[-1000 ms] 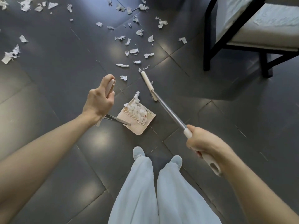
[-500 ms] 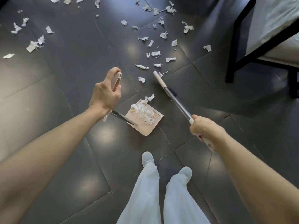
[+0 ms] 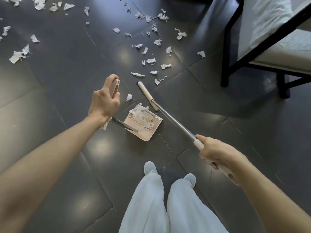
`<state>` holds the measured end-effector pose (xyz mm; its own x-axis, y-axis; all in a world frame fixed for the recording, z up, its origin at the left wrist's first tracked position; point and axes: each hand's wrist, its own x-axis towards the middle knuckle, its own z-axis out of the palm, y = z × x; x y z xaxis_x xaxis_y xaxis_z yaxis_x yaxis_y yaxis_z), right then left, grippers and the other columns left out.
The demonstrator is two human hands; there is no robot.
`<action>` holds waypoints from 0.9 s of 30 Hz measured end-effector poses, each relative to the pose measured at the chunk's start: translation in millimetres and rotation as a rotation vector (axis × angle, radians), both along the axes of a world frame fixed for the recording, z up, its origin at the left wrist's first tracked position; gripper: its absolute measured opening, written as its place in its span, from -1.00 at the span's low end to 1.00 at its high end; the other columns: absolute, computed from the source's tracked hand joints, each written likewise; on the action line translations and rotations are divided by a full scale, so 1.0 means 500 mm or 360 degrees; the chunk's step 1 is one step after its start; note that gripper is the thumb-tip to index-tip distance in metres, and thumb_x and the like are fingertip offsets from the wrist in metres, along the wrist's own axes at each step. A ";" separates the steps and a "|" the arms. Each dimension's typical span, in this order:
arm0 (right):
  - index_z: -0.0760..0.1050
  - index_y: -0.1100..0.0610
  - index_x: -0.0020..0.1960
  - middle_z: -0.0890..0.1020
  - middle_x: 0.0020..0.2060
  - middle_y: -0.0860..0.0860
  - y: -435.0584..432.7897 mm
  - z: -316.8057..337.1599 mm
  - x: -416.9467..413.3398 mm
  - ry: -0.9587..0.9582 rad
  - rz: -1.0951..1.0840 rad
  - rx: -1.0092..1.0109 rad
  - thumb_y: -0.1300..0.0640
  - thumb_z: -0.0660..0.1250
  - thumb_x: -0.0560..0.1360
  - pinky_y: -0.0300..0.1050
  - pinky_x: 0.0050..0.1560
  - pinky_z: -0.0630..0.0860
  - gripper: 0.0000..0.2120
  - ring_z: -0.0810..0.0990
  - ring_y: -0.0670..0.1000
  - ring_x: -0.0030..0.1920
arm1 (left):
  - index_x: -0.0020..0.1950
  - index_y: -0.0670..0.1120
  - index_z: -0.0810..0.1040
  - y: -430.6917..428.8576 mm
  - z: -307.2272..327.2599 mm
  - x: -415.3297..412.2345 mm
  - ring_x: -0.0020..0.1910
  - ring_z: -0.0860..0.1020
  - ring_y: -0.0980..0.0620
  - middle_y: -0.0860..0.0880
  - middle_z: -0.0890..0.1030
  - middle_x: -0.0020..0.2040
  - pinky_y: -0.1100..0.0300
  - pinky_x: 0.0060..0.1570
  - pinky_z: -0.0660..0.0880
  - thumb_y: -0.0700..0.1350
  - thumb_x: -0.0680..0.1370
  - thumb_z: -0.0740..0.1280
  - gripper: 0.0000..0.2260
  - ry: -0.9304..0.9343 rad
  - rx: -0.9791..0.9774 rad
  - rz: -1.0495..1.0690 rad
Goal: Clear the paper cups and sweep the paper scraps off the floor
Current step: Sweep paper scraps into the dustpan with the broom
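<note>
Torn white paper scraps (image 3: 151,60) lie scattered over the dark grey tiled floor (image 3: 67,68), most of them in a loose band toward 12 o'clock from the person's feet, with a thinner group out at 10 o'clock. A heap of the same scraps (image 3: 140,113) sits inside the beige plastic dustpan (image 3: 145,136), which rests on the floor just ahead of the feet. One loose piece (image 3: 129,97) lies just beyond its mouth.

The left hand (image 3: 104,101) is wrapped tightly round the beige grip at the top of the dustpan's long handle (image 3: 115,85). The right hand (image 3: 217,153), at 4 o'clock from the dustpan, has its fingers curled round the pale grip of the long-handled broom (image 3: 173,121). The broom's silver metal shaft slants up to a narrow beige head (image 3: 146,95), which sits on the floor at 12 o'clock from the dustpan, close to its mouth.

A black-framed chair with a white cushion (image 3: 225,47) stands at 2 o'clock. White trousers (image 3: 151,207) and pale shoes (image 3: 149,167) show at 6 o'clock.
</note>
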<state>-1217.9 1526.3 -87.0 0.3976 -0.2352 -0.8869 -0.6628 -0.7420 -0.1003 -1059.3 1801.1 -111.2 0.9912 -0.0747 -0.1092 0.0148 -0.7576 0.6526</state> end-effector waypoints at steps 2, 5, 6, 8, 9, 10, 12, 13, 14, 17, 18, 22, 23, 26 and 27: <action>0.10 -0.14 0.53 0.56 -0.34 0.11 -0.011 0.005 0.015 -0.0028 0.0013 -0.0024 0.31 0.12 0.41 -0.18 -0.45 0.44 -0.25 0.46 0.03 -0.54 | 0.31 0.05 0.37 0.003 0.002 -0.004 -0.15 0.54 -0.24 -0.10 0.57 -0.13 -0.01 -0.08 0.51 -0.20 0.56 0.24 -0.66 -0.0013 -0.0004 0.0027; 0.10 -0.12 0.54 0.58 -0.39 0.11 -0.028 0.011 0.036 -0.0035 0.0006 -0.0027 0.31 0.14 0.38 -0.16 -0.43 0.46 -0.22 0.46 0.02 -0.56 | 0.32 0.05 0.37 0.013 0.002 -0.011 -0.16 0.53 -0.25 -0.13 0.57 -0.12 0.02 -0.10 0.48 -0.20 0.56 0.24 -0.65 -0.0031 0.0006 0.0055; 0.10 -0.11 0.54 0.57 -0.39 0.11 -0.032 0.015 0.040 -0.0037 -0.0008 -0.0017 0.32 0.14 0.38 -0.16 -0.45 0.45 -0.22 0.45 0.02 -0.56 | 0.32 0.04 0.37 0.017 0.003 -0.015 -0.17 0.52 -0.24 -0.13 0.57 -0.13 0.05 -0.12 0.46 -0.21 0.56 0.23 -0.66 -0.0034 0.0007 0.0068; 0.12 -0.11 0.54 0.57 -0.37 0.12 -0.036 0.021 0.051 -0.0058 -0.0016 -0.0008 0.33 0.14 0.38 -0.18 -0.47 0.45 -0.22 0.45 0.02 -0.56 | 0.32 0.04 0.36 0.025 0.006 -0.021 -0.19 0.51 -0.21 -0.11 0.56 -0.14 0.11 -0.14 0.41 -0.20 0.57 0.23 -0.66 -0.0040 0.0000 0.0101; 0.12 -0.11 0.53 0.57 -0.35 0.12 -0.037 0.022 0.058 -0.0069 -0.0007 -0.0009 0.33 0.15 0.38 -0.19 -0.47 0.45 -0.22 0.45 0.02 -0.55 | 0.32 0.04 0.36 0.029 0.008 -0.023 -0.20 0.50 -0.20 -0.10 0.55 -0.14 0.12 -0.14 0.40 -0.20 0.57 0.23 -0.66 -0.0046 -0.0003 0.0119; 0.14 -0.11 0.53 0.57 -0.34 0.13 -0.036 0.022 0.067 -0.0079 0.0001 -0.0008 0.33 0.15 0.38 -0.19 -0.46 0.45 -0.23 0.45 0.02 -0.54 | 0.32 0.04 0.36 0.033 0.012 -0.025 -0.20 0.50 -0.20 -0.10 0.55 -0.14 0.12 -0.14 0.40 -0.20 0.57 0.23 -0.66 -0.0052 -0.0005 0.0142; 0.20 -0.10 0.49 0.55 -0.33 0.12 -0.030 0.016 0.089 -0.0098 -0.0006 0.0012 0.34 0.14 0.39 -0.21 -0.48 0.43 -0.28 0.43 0.02 -0.54 | 0.32 0.03 0.37 0.044 0.018 -0.027 -0.21 0.49 -0.19 -0.08 0.54 -0.15 0.13 -0.14 0.39 -0.20 0.57 0.23 -0.66 -0.0061 -0.0003 0.0195; 0.24 -0.08 0.46 0.54 -0.32 0.12 -0.026 0.010 0.103 -0.0106 -0.0009 0.0019 0.34 0.13 0.39 -0.20 -0.47 0.42 -0.32 0.43 0.02 -0.52 | 0.32 0.03 0.37 0.051 0.020 -0.029 -0.21 0.48 -0.18 -0.08 0.54 -0.15 0.14 -0.15 0.38 -0.20 0.57 0.23 -0.67 -0.0066 0.0003 0.0218; 0.28 -0.05 0.43 0.54 -0.31 0.13 -0.019 0.003 0.120 -0.0113 0.0015 0.0014 0.35 0.13 0.40 -0.19 -0.45 0.43 -0.36 0.44 0.03 -0.49 | 0.32 0.02 0.37 0.059 0.022 -0.030 -0.21 0.48 -0.17 -0.07 0.53 -0.15 0.15 -0.16 0.37 -0.21 0.57 0.24 -0.67 -0.0068 0.0009 0.0247; 0.34 0.00 0.35 0.57 -0.26 0.14 0.004 -0.021 0.177 -0.0138 0.0192 -0.0063 0.35 0.12 0.38 -0.15 -0.40 0.46 -0.43 0.49 0.08 -0.42 | 0.32 0.01 0.38 0.085 0.023 -0.026 -0.22 0.46 -0.14 -0.06 0.53 -0.14 0.22 -0.18 0.30 -0.22 0.57 0.24 -0.66 -0.0073 0.0029 0.0360; 0.35 0.03 0.32 0.58 -0.24 0.15 0.015 -0.029 0.197 -0.0153 0.0267 -0.0093 0.37 0.12 0.37 -0.15 -0.39 0.47 -0.45 0.50 0.09 -0.40 | 0.32 0.00 0.38 0.094 0.022 -0.022 -0.23 0.44 -0.13 -0.05 0.53 -0.14 0.25 -0.19 0.28 -0.23 0.56 0.24 -0.66 -0.0074 0.0045 0.0401; 0.40 0.12 0.22 0.58 -0.16 0.15 0.072 -0.057 0.278 -0.0191 0.0525 -0.0112 0.37 0.15 0.42 -0.08 -0.25 0.55 -0.60 0.53 0.13 -0.28 | 0.32 -0.02 0.40 0.124 0.006 -0.006 -0.25 0.41 -0.14 -0.04 0.52 -0.15 0.27 -0.22 0.23 -0.24 0.55 0.25 -0.65 -0.0060 0.0130 0.0589; 0.39 0.13 0.21 0.58 -0.16 0.14 0.086 -0.062 0.295 -0.0199 0.0572 -0.0098 0.34 0.13 0.46 -0.10 -0.25 0.53 -0.65 0.53 0.12 -0.28 | 0.31 -0.01 0.40 0.132 0.001 0.002 -0.25 0.42 -0.15 -0.05 0.53 -0.15 0.24 -0.20 0.25 -0.24 0.54 0.25 -0.65 -0.0052 0.0144 0.0636; 0.37 0.11 0.28 0.59 -0.01 0.12 0.121 -0.071 0.332 -0.0153 0.0636 0.0030 0.29 0.08 0.51 -0.15 -0.19 0.52 -0.64 0.57 0.11 -0.18 | 0.29 0.00 0.41 0.150 -0.005 0.046 -0.24 0.43 -0.18 -0.10 0.54 -0.15 0.19 -0.17 0.30 -0.25 0.52 0.24 -0.64 -0.0023 0.0186 0.0712; 0.34 0.09 0.33 0.58 0.03 0.12 0.128 -0.072 0.342 -0.0103 0.0633 0.0096 0.30 0.07 0.51 -0.16 -0.18 0.52 -0.59 0.57 0.10 -0.15 | 0.28 0.00 0.41 0.152 -0.007 0.065 -0.24 0.43 -0.19 -0.12 0.54 -0.16 0.19 -0.18 0.30 -0.26 0.51 0.24 -0.64 -0.0033 0.0193 0.0737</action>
<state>-1046.7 1590.3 -122.9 0.5023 -0.0001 -0.8647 -0.3161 -0.9308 -0.1835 -1027.0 1877.3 -114.7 0.9191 0.3877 -0.0700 0.3570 -0.7448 0.5637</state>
